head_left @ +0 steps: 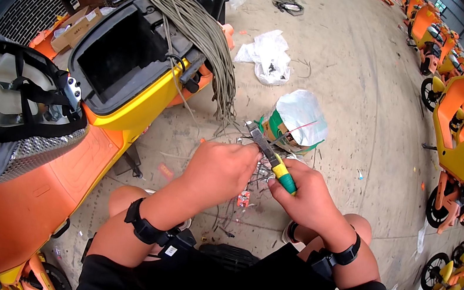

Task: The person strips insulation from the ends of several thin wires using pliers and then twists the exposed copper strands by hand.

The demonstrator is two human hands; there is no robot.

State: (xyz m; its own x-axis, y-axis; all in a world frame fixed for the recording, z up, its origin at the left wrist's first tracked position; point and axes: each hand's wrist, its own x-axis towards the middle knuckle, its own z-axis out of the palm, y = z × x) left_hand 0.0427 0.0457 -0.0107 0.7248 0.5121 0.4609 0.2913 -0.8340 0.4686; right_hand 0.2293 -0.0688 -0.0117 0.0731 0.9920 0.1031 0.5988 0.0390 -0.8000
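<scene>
My right hand (306, 198) grips a pair of pliers (269, 155) by their yellow and green handles, with the metal jaws pointing up and left. My left hand (222, 167) is closed around thin grey wires just left of the pliers, and the jaws meet those wires. A thick bundle of grey cables (203, 34) hangs from the open seat compartment (119, 52) of an orange and yellow scooter (66, 139) at my left. Short wire scraps lie on the concrete floor (350, 66) below my hands.
A green and white box (294, 127) with a plastic bag stands just beyond my hands. Crumpled white plastic bags (268, 55) lie farther out. A row of orange and yellow scooters (459, 129) lines the right side. A black and grey seat (6, 107) is raised at far left.
</scene>
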